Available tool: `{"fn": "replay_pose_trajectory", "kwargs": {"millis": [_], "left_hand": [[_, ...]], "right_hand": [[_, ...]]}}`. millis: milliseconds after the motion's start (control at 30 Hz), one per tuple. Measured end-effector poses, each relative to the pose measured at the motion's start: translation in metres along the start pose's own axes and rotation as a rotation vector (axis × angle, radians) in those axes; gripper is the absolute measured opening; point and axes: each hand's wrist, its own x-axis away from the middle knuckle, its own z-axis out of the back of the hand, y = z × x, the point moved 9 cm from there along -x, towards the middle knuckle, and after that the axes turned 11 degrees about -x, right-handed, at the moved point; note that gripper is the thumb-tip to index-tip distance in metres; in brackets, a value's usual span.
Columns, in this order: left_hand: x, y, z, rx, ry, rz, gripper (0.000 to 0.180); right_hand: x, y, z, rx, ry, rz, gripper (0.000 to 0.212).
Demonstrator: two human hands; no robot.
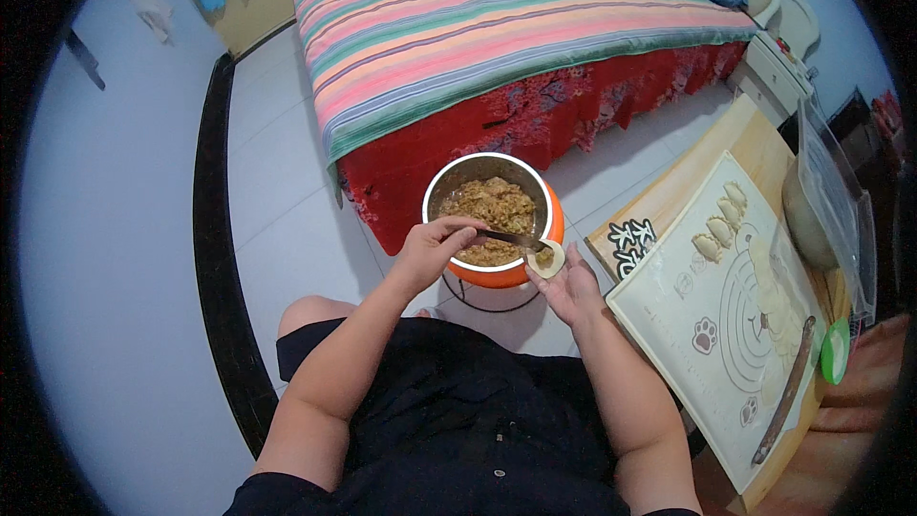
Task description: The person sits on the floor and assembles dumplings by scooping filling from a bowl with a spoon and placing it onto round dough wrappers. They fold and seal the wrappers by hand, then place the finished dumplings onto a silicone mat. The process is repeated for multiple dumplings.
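My left hand [444,247] is closed around the handle of a slim dark utensil [506,237] that looks like a spoon. Its far end touches a round, pale dumpling wrapper [547,262] with a little brown filling on it. My right hand [573,289] cups that wrapper, thumb and fingers at its edge. Both hands are over the near right side of an orange pot with a pale rim [428,199]. Inside the pot lies a chunky brown minced filling [490,204], partly hidden by my left hand and the utensil.
At right, a white mat [659,301] on a wooden table bears several folded dumplings [718,225], pale dough [781,311] and a dark rolling pin [786,392]. A green bowl [835,352] sits at its edge. Ahead stands a striped bed [535,29], a person's legs on it.
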Motion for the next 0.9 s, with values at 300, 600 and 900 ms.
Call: {"fn": "replay_pose_trajectory", "kwargs": {"millis": [300, 600, 900], "left_hand": [[0.01, 0.025, 0.012, -0.166, 0.109, -0.137, 0.019], [-0.004, -0.035, 0.019, -0.322, 0.251, 0.001, 0.024], [-0.013, -0.041, -0.003, -0.446, 0.295, -0.043, 0.022]], "right_hand": [[-0.004, -0.005, 0.011, 0.024, 0.053, 0.056, 0.048], [0.0, -0.009, 0.019, 0.062, 0.153, 0.077, 0.045], [-0.005, -0.007, 0.024, 0.048, 0.143, 0.07, 0.044]]}}
